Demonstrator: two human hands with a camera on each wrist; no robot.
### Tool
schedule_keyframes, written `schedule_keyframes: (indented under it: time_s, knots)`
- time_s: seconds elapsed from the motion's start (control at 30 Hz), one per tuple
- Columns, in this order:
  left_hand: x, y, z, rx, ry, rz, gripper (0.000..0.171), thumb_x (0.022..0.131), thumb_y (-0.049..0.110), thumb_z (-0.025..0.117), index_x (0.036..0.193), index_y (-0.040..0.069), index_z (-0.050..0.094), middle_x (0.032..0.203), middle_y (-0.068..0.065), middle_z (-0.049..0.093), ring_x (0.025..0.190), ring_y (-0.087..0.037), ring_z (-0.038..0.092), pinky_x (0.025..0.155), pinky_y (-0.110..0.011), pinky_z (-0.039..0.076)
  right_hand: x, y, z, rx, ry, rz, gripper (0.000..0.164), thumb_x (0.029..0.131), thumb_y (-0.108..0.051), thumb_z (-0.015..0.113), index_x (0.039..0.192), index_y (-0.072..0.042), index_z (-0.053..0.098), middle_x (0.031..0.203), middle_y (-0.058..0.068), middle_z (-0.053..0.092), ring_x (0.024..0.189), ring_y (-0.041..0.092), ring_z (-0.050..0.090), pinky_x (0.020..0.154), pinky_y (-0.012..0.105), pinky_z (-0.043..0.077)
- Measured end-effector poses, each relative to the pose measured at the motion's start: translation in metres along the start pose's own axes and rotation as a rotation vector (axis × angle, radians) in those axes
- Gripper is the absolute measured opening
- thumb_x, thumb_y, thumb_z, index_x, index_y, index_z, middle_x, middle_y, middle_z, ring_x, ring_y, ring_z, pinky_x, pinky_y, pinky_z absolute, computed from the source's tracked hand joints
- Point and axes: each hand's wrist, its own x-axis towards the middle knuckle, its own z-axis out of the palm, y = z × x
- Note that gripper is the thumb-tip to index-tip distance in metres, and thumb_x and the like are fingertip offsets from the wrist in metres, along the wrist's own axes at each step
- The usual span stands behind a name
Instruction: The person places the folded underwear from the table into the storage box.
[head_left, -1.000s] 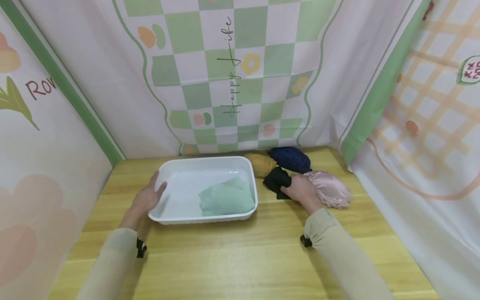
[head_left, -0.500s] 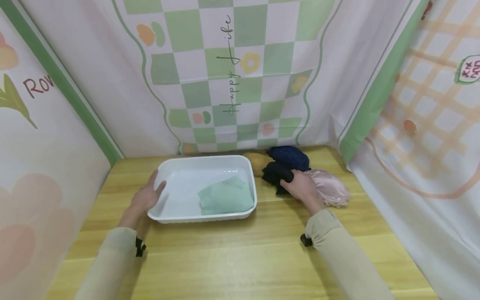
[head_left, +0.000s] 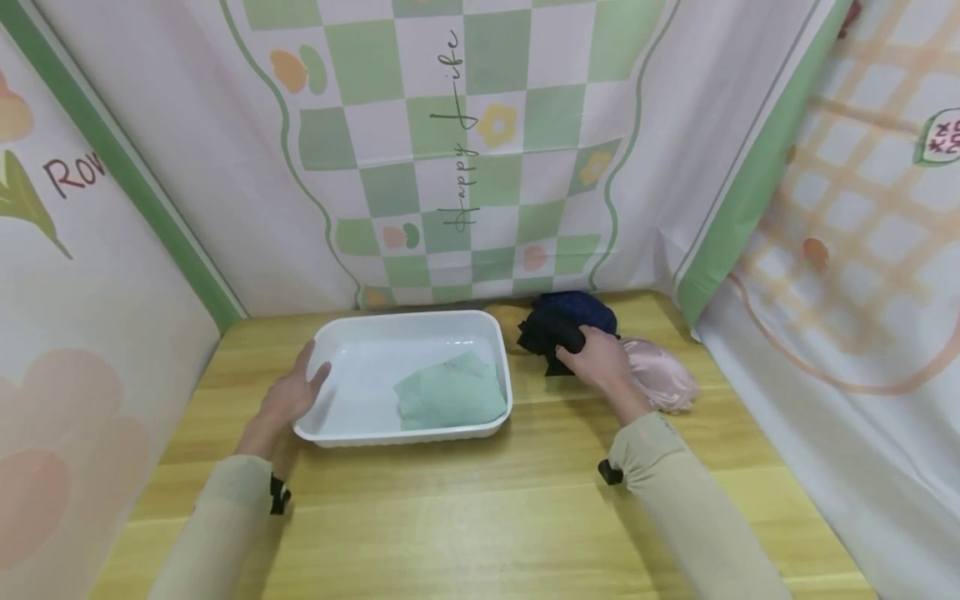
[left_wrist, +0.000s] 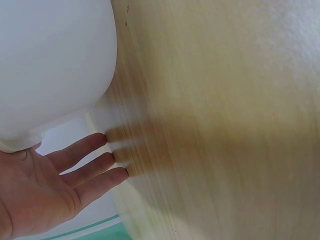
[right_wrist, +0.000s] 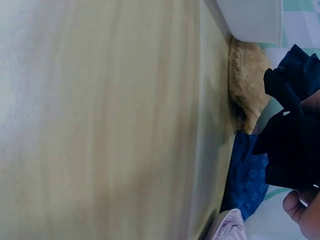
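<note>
My right hand [head_left: 600, 358] grips a bundled black cloth [head_left: 553, 335], raised above the table in the right wrist view. Thumb and fingers pinch its near side, and loose edges hang down. Close behind it lie a mustard-yellow fabric bundle [head_left: 507, 323] and a dark blue one [head_left: 581, 307]. A shiny pink gathered fabric bundle [head_left: 660, 375] lies beside the wrist. At the left end of the white tray [head_left: 360, 392], my left hand [head_left: 294, 392] rests on the rim, thumb inside. Its visible fingers [left_wrist: 97, 185] stretch out straight along the outside. A mint-green folded cloth [head_left: 452, 393] lies in the tray's right part.
The tray stands on a wooden table [head_left: 450, 517] near its back edge. A printed curtain [head_left: 465, 167] hangs right behind, and further fabric walls [head_left: 97, 333] close in both sides. The fabric bundles sit close to the tray's right end.
My right hand has lifted the black cloth off the table and moved it slightly back, partly covering the yellow and blue bundles. My left hand and the tray have stayed in place.
</note>
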Motion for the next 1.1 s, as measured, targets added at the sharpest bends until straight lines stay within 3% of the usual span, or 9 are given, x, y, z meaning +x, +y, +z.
schedule_keyframes:
  time_s: [0.47,0.7,1.1]
  knots:
    - [0.002,0.000,0.001,0.008,-0.006,-0.007,0.082,0.099,0.071,0.009,0.158,0.023,-0.021,0.157,-0.037,0.022,0.135,-0.063,0.035,0.110,-0.071,0.032,0.011,-0.033,-0.014,-0.002,0.013,-0.064,0.067,0.091,-0.052,0.059,0.133,0.000,0.057,0.129,0.023,0.064,0.116,0.045,0.060,0.099,0.057,0.049]
    - [-0.001,0.001,0.001,0.030,0.021,0.017,0.080,0.101,0.067,0.011,0.159,0.019,-0.018,0.153,-0.038,0.031,0.126,-0.062,0.047,0.101,-0.068,0.043,0.013,-0.050,-0.014,0.003,-0.004,-0.068,0.066,0.091,-0.052,0.061,0.135,-0.003,0.057,0.132,0.020,0.063,0.119,0.042,0.060,0.098,0.058,0.050]
    - [-0.003,0.004,0.000,0.018,0.012,0.004,0.081,0.100,0.069,0.010,0.159,0.021,-0.018,0.156,-0.036,0.026,0.131,-0.062,0.041,0.105,-0.070,0.039,0.022,-0.082,-0.016,-0.013,0.019,-0.130,0.059,0.088,-0.050,0.065,0.127,-0.005,0.062,0.125,0.017,0.067,0.113,0.038,0.064,0.092,0.054,0.054]
